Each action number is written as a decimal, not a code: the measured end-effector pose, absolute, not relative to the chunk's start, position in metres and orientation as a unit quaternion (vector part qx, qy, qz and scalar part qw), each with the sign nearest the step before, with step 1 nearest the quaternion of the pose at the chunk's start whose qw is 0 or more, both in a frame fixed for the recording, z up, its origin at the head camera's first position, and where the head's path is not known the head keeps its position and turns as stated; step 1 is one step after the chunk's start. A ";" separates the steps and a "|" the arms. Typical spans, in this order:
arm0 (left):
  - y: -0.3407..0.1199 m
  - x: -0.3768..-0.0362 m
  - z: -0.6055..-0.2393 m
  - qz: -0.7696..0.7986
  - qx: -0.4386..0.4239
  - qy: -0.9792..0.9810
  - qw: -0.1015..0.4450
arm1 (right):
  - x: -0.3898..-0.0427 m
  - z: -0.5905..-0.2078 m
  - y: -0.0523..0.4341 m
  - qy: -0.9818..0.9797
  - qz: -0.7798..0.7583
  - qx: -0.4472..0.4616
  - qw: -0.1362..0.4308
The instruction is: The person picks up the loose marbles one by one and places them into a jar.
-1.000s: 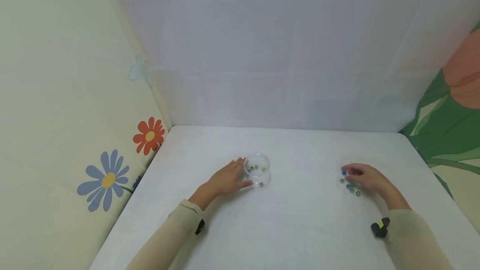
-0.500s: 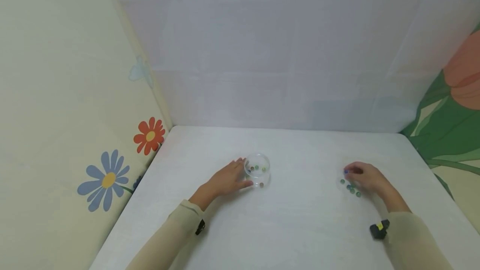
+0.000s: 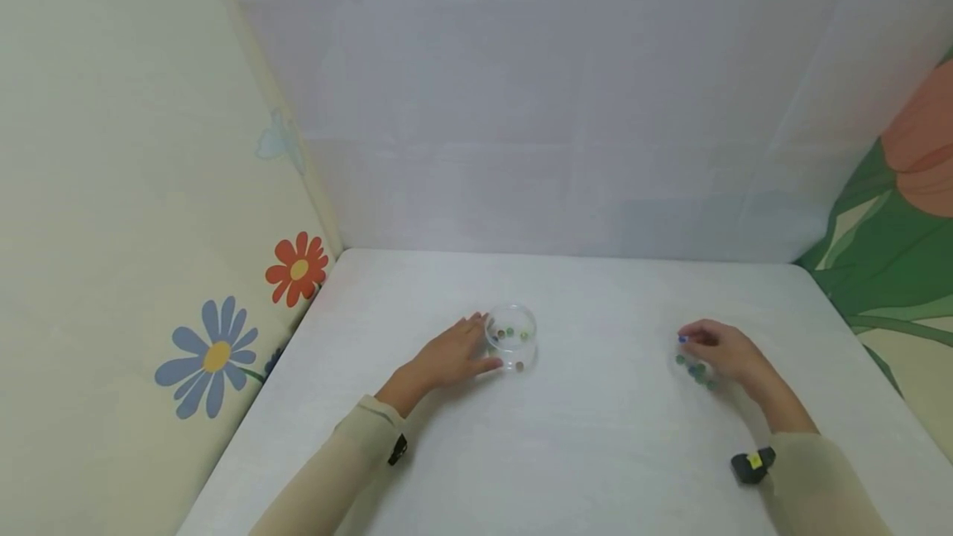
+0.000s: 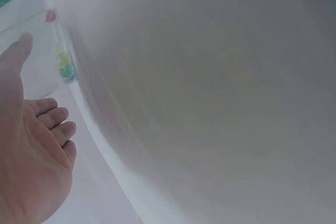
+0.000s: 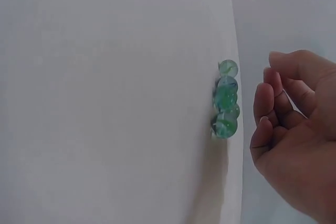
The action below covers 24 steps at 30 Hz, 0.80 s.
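Left hand (image 3: 447,356) flat against glass bowl (image 3: 510,336), right hand (image 3: 720,351) pinching blue marble (image 3: 682,339)

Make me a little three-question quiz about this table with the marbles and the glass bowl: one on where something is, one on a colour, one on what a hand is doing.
1. Where does the glass bowl stand?
A. beside the left hand
B. under the right hand
C. at the table's near edge

2. What colour are most of the loose marbles on the table?
A. red
B. green
C. black

3. How is the left hand?
A. clenched in a fist
B. lifted high off the table
C. resting with straight fingers against the bowl

Answers: 1 A, the bowl touches the left fingertips. 2 B, the right wrist view shows a green cluster. 3 C, the fingers lie extended at the bowl's side.
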<state>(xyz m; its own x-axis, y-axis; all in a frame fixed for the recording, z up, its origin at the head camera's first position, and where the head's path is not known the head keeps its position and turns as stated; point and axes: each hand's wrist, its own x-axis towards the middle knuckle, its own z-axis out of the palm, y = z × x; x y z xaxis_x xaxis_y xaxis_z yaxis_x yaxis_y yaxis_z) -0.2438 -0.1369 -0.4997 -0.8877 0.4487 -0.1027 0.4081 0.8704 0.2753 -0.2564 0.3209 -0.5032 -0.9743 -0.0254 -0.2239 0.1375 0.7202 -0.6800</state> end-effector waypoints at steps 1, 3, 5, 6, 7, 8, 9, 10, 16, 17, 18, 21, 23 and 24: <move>-0.137 -0.244 -0.500 0.124 0.222 0.964 0.082 | -0.255 -0.503 0.319 0.919 -0.379 0.029 0.105; -0.137 -0.244 -0.500 0.124 0.221 0.964 0.083 | -0.252 -0.502 0.316 0.915 -0.390 0.024 0.098; -0.137 -0.244 -0.500 0.124 0.220 0.964 0.084 | -0.249 -0.502 0.313 0.913 -0.397 0.015 0.090; -0.137 -0.244 -0.500 0.124 0.219 0.964 0.084 | -0.248 -0.503 0.311 0.912 -0.401 0.010 0.087; -0.136 -0.244 -0.499 0.124 0.219 0.964 0.084 | -0.246 -0.503 0.309 0.911 -0.403 0.005 0.083; -0.137 -0.243 -0.499 0.123 0.219 0.964 0.084 | -0.245 -0.503 0.307 0.911 -0.405 0.000 0.080; -0.137 -0.243 -0.499 0.123 0.220 0.964 0.084 | -0.244 -0.503 0.305 0.911 -0.405 -0.006 0.077; -0.137 -0.243 -0.499 0.122 0.221 0.964 0.083 | -0.243 -0.503 0.302 0.911 -0.405 -0.011 0.074; -0.137 -0.244 -0.500 0.124 0.224 0.963 0.082 | -0.239 -0.498 0.291 0.912 -0.405 -0.022 0.064; -0.137 -0.244 -0.501 0.126 0.224 0.963 0.082 | -0.239 -0.497 0.289 0.911 -0.406 -0.022 0.063; -0.137 -0.244 -0.501 0.126 0.223 0.963 0.082 | -0.238 -0.496 0.288 0.911 -0.408 -0.023 0.061; -0.137 -0.245 -0.502 0.126 0.223 0.963 0.082 | -0.236 -0.495 0.285 0.905 -0.420 -0.030 0.058; -0.137 -0.245 -0.502 0.125 0.222 0.963 0.082 | -0.234 -0.494 0.282 0.901 -0.429 -0.035 0.055; -0.138 -0.245 -0.503 0.124 0.222 0.964 0.082 | -0.234 -0.494 0.281 0.899 -0.433 -0.039 0.054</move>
<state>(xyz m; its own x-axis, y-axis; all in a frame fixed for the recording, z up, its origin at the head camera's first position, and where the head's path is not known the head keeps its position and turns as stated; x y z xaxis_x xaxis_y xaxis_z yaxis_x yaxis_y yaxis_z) -0.2449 -0.1375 -0.5028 -0.8880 0.4484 -0.1023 0.4080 0.8706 0.2749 -0.2337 0.2809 -0.4935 -0.9913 -0.1157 -0.0628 -0.0232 0.6227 -0.7821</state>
